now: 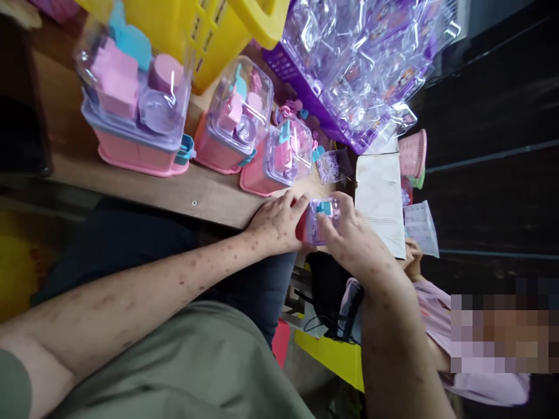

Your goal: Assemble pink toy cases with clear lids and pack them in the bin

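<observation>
At the table's front edge, both hands are on a small toy box (311, 224) with a pink base, lilac top, turquoise part and clear cover. My left hand (277, 224) grips its pink base from the left, the fingers partly hidden behind it. Curled over the clear cover from the right is my right hand (356, 235), with a finger by the turquoise part. Three similar boxes stand in a row to the left: a large one (135, 137), a middle one (225, 137) and a nearer one (277, 163). Pink and turquoise pieces show under their clear covers.
Behind the boxes is a yellow basket (174, 35). A purple basket (301, 87) is heaped with clear plastic covers (362, 58). A bag of small lilac parts (332, 167) lies near white cardboard (379, 203). Another person in a pink shirt (437, 302) sits at right.
</observation>
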